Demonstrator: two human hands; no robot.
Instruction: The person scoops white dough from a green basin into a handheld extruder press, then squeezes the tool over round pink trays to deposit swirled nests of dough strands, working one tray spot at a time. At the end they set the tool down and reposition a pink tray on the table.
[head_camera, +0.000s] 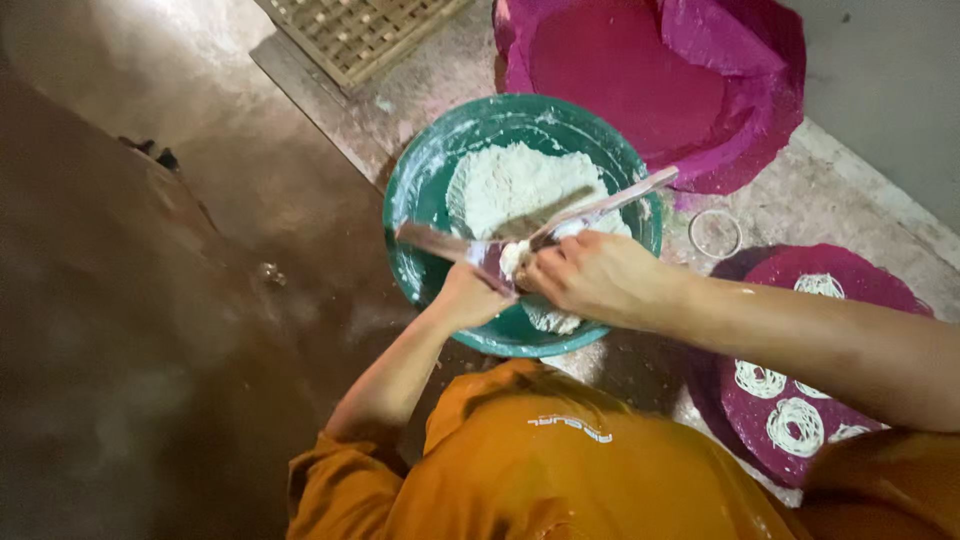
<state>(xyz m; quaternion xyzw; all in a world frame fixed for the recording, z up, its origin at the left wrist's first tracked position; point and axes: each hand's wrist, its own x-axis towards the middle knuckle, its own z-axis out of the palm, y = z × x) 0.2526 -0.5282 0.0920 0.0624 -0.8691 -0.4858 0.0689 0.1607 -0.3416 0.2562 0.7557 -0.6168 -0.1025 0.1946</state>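
A green bowl (425, 190) on the floor holds a mound of white dough (510, 185). Over its near rim my left hand (468, 297) grips a metal press tool (440, 243) with long handles that span the bowl. My right hand (590, 275) pinches a lump of white dough (513, 258) at the middle of the tool, fingers closed on it. Both hands touch each other over the bowl.
A pink cloth-lined tray (640, 70) lies beyond the bowl. At right a round pink mat (850, 290) carries several white noodle coils. A clear ring (716, 233) lies between them. A woven mat (360, 30) lies at the top. My orange clothing fills the bottom.
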